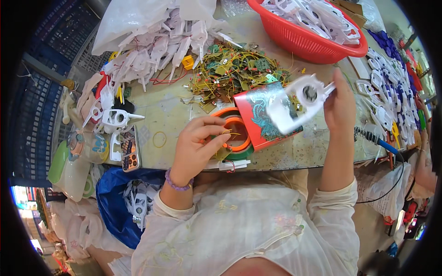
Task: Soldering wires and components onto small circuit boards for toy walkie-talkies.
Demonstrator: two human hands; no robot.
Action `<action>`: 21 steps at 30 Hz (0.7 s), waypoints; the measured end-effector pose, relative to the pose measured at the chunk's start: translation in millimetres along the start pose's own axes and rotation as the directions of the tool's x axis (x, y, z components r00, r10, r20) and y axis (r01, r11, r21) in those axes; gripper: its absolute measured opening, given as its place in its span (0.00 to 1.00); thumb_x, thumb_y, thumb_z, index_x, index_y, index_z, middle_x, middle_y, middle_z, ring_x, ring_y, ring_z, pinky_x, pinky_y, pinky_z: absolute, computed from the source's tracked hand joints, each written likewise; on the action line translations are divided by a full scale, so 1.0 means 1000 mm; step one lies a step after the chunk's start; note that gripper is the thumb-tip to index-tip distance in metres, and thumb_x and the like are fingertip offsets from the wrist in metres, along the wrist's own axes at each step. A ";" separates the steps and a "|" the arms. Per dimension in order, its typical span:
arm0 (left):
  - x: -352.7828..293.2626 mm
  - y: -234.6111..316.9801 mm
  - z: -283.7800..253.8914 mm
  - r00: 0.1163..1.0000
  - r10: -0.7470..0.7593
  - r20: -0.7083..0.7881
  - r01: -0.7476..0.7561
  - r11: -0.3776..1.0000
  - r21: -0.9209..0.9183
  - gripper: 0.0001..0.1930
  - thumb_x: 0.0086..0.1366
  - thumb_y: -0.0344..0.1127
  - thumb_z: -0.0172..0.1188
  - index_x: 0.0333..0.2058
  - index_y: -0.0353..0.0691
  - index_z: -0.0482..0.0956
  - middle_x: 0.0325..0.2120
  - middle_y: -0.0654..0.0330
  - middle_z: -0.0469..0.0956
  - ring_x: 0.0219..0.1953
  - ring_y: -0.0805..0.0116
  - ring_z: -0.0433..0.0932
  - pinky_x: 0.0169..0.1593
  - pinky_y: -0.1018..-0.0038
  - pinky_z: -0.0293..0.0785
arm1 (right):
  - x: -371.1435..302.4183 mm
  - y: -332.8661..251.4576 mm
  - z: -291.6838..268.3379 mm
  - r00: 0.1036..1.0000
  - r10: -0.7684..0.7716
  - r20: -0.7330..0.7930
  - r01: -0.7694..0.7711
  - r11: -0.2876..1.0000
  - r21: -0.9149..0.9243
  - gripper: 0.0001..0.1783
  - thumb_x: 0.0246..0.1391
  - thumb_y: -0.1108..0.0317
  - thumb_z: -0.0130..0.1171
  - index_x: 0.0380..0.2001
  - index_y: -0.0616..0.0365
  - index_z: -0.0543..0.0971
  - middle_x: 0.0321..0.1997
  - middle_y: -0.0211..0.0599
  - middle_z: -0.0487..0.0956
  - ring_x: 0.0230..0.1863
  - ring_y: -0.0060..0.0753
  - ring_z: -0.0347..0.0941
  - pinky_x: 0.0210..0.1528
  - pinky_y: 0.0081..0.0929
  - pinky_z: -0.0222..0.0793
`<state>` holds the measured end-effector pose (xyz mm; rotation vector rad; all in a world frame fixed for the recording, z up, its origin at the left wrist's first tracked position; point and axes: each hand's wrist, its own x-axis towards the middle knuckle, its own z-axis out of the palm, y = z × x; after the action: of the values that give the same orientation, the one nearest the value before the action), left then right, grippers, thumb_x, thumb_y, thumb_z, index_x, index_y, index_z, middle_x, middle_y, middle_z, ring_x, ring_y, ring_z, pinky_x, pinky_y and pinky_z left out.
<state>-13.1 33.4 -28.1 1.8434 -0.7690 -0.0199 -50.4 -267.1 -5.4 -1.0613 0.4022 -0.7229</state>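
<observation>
My left hand [199, 146] is closed in a pinch over the rolls of tape, with a thin yellow wire [235, 133] sticking out from the fingertips. Whatever hangs from that wire is mostly hidden by the fingers. Raised at the right, my right hand [340, 103] grips the narrow end of a white plastic housing [286, 115] with a round dark part in it; motion blurs it slightly. The housing is above a red box [251, 120] with a teal pattern. Beside the box lie an orange tape roll [244, 146] and a green one [246, 155] beneath it.
A heap of small circuit boards with yellow wires [230, 69] lies mid-table. Behind it are piled white housings [161, 50] and a red basket [304, 41] of more housings. A soldering iron [386, 146] rests at the right edge, a phone [130, 149] at the left.
</observation>
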 end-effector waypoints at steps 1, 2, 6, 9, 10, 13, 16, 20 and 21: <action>-0.003 0.001 0.001 0.999 -0.041 -0.015 0.040 0.998 -0.047 0.06 0.53 0.28 0.64 0.30 0.35 0.82 0.33 0.57 0.78 0.36 0.68 0.75 0.37 0.77 0.70 | 0.001 -0.002 0.005 1.000 0.031 0.003 -0.030 0.997 -0.074 0.15 0.58 0.56 0.56 0.26 0.56 0.73 0.19 0.21 0.67 0.19 0.15 0.59 0.23 0.16 0.55; -0.004 0.002 0.001 0.996 -0.083 -0.028 0.080 0.992 -0.095 0.05 0.53 0.27 0.64 0.30 0.35 0.82 0.30 0.59 0.78 0.33 0.71 0.75 0.34 0.79 0.69 | 0.003 0.002 0.002 0.988 0.070 0.141 -0.041 0.979 -0.200 0.16 0.57 0.55 0.57 0.26 0.56 0.74 0.20 0.21 0.67 0.20 0.13 0.59 0.24 0.15 0.53; 0.000 0.001 0.002 0.991 -0.113 -0.075 0.105 0.989 -0.104 0.04 0.54 0.26 0.63 0.30 0.34 0.81 0.24 0.62 0.75 0.27 0.76 0.72 0.29 0.80 0.65 | 0.014 0.012 0.002 0.921 0.248 0.300 -0.067 0.860 -0.505 0.19 0.55 0.52 0.58 0.29 0.59 0.75 0.23 0.23 0.70 0.21 0.14 0.60 0.25 0.16 0.55; -0.004 -0.005 0.001 0.987 -0.118 -0.108 0.100 0.983 -0.156 0.04 0.54 0.26 0.63 0.30 0.34 0.81 0.24 0.62 0.75 0.27 0.76 0.72 0.30 0.80 0.66 | -0.024 0.008 0.020 0.731 -0.585 0.353 0.619 0.350 -0.703 0.22 0.47 0.58 0.66 0.39 0.63 0.73 0.31 0.31 0.72 0.23 0.19 0.64 0.27 0.18 0.61; -0.005 -0.005 0.001 0.983 -0.145 -0.114 0.123 0.976 -0.180 0.05 0.53 0.25 0.64 0.30 0.35 0.81 0.24 0.62 0.76 0.27 0.75 0.72 0.30 0.80 0.66 | -0.056 0.007 0.021 0.794 -0.493 0.357 0.585 0.456 -0.670 0.19 0.47 0.61 0.67 0.39 0.60 0.75 0.31 0.31 0.74 0.25 0.21 0.68 0.27 0.22 0.64; -0.008 0.003 -0.002 0.994 -0.035 -0.108 0.026 0.996 -0.085 0.05 0.52 0.25 0.64 0.30 0.35 0.81 0.25 0.61 0.76 0.28 0.73 0.73 0.31 0.79 0.67 | -0.118 0.005 0.029 0.171 -0.087 0.981 0.966 0.212 -0.149 0.12 0.38 0.68 0.61 0.31 0.58 0.77 0.30 0.32 0.73 0.28 0.30 0.68 0.27 0.24 0.64; -0.013 0.011 -0.007 0.995 -0.009 -0.098 0.004 0.999 -0.054 0.06 0.52 0.25 0.64 0.31 0.36 0.81 0.26 0.60 0.76 0.29 0.70 0.74 0.33 0.78 0.68 | -0.135 0.021 0.034 0.160 0.115 0.980 0.983 0.073 -0.169 0.15 0.38 0.66 0.59 0.32 0.61 0.76 0.33 0.34 0.73 0.36 0.33 0.69 0.33 0.26 0.65; -0.033 0.011 -0.017 0.992 0.045 -0.121 -0.052 0.997 -0.052 0.07 0.51 0.23 0.63 0.31 0.36 0.81 0.26 0.60 0.76 0.29 0.69 0.74 0.33 0.77 0.68 | -0.143 0.029 0.033 0.186 0.201 0.962 0.982 -0.069 -0.175 0.15 0.39 0.64 0.59 0.32 0.61 0.76 0.36 0.34 0.72 0.39 0.33 0.67 0.37 0.27 0.63; -0.037 0.011 -0.020 0.992 0.047 -0.121 -0.054 0.997 -0.053 0.07 0.51 0.23 0.63 0.31 0.36 0.81 0.26 0.60 0.76 0.29 0.69 0.74 0.33 0.77 0.68 | -0.144 0.030 0.034 0.186 0.200 0.962 0.982 -0.071 -0.176 0.15 0.39 0.64 0.59 0.32 0.61 0.76 0.36 0.34 0.72 0.39 0.33 0.67 0.37 0.27 0.63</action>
<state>-40.5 66.8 -22.5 1.7549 -0.7243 0.0997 -120.8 -134.4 -22.2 -2.9248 -0.9017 -0.3943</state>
